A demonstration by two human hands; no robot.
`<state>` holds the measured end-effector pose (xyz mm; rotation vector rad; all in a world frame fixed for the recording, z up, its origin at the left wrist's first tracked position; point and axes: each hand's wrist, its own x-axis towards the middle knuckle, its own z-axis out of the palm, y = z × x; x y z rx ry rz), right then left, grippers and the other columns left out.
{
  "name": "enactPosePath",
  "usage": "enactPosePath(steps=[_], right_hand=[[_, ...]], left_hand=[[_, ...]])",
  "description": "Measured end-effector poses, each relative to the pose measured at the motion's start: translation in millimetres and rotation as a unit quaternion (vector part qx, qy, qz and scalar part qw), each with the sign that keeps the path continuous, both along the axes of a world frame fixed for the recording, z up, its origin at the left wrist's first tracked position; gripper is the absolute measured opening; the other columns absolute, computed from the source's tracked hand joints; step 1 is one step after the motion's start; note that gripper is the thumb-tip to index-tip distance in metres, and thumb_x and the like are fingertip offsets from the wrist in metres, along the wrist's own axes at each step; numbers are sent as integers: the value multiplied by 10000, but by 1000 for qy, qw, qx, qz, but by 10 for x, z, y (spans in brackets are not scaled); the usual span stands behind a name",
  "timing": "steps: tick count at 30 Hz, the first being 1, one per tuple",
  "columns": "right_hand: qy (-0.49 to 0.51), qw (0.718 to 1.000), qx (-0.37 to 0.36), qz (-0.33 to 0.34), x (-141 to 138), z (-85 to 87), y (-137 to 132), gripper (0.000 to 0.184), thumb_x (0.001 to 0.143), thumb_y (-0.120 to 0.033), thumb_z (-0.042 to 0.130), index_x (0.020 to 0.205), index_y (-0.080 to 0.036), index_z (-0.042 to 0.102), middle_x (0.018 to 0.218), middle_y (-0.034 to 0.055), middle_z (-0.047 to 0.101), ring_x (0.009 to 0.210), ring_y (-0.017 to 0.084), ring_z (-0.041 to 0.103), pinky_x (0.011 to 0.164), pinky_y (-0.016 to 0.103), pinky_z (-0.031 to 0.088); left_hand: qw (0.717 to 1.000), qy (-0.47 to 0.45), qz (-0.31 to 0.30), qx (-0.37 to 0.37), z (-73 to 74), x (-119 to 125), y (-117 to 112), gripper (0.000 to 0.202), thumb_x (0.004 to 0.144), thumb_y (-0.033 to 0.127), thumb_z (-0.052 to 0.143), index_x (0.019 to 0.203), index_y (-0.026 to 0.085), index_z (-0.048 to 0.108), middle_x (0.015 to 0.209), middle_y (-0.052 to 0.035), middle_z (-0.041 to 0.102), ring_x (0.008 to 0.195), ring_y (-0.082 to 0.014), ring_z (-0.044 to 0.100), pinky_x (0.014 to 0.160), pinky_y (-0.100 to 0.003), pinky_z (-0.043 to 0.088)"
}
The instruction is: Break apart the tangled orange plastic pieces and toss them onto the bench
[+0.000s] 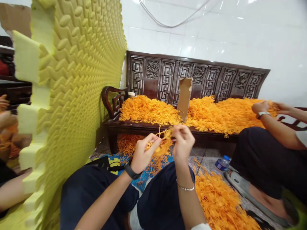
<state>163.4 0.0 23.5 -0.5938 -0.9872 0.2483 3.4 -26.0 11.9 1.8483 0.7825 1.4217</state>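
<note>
Evidently, our left hand (144, 152) and right hand (183, 143) both pinch the stringy orange piece (164, 149) at the frame's centre; we could tear it by tugging too hard or unevenly, or snag it on the bracelet (188, 189) at lower centre-right.

White tiled wall (216, 38), carved dark bench (151, 86)

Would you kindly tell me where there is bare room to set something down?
A tiled floor patch looks bare, bordered by the bench, the water bottle and the orange floor pile. The bench is crowded with orange strands either side of the cardboard.
</note>
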Motion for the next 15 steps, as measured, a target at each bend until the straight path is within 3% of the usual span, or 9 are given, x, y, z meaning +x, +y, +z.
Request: enactPosePath(steps=[3, 5, 9, 12, 14, 15], right_hand=[[99, 987, 90, -91, 489, 150, -36, 123, 721, -179, 654, 654, -216, 557, 651, -27, 536, 484, 85, 447, 486, 247, 410], [114, 975, 138, -133, 730, 282, -191, 147, 714, -154, 666, 719, -278, 585, 692, -32, 538, 588, 113, 524, 590, 267, 476], [48, 943, 190, -269, 793, 431, -397, 195, 789, -232, 613, 850, -418, 620, 888, -17, 582, 861, 186, 589, 824, 346, 521], [15, 909, 176, -378, 746, 447, 1, 166, 863, -356, 481, 1015, -383, 544, 1060, 6, 523, 1003, 227, 559, 865, 424, 505], [-26, 908, 86, -409, 763, 437, 533, 357, 900, -437, 349, 1213, -269, 381, 1223, 76, 391, 1127, 254, 488, 885, 458, 479], [-69, 918, 30, -389, 778, 416, 830, 470, 898, -463, 326, 1282, -193, 306, 1295, 132, 319, 1162, 265, 459, 911, 464, 456]], left_hand=[[1000, 12, 15, -25, -189, -87, 36, 238, 835, 359, 556, 676, 182, 544, 586, 44, 494, 546, -102, 474, 537, -188, 378], [997, -6, 4, -75, -297, -160, 118, 232, 816, 391, 571, 716, 182, 573, 609, 32, 521, 540, -111, 484, 497, -187, 404], [988, -79, -8, -131, -340, -259, 365, 251, 778, 432, 604, 763, 182, 604, 700, 4, 556, 628, -138, 517, 477, -183, 464], [986, -107, -4, -130, -273, -311, 525, 239, 769, 420, 623, 764, 181, 610, 715, 2, 545, 655, -135, 509, 489, -177, 476], [983, -123, -4, -136, -243, -344, 613, 239, 762, 417, 633, 758, 179, 608, 710, 7, 538, 619, -121, 491, 477, -174, 469], [982, -130, -4, -139, -240, -359, 656, 241, 759, 415, 638, 751, 176, 607, 708, 9, 537, 600, -112, 483, 471, -172, 462]])
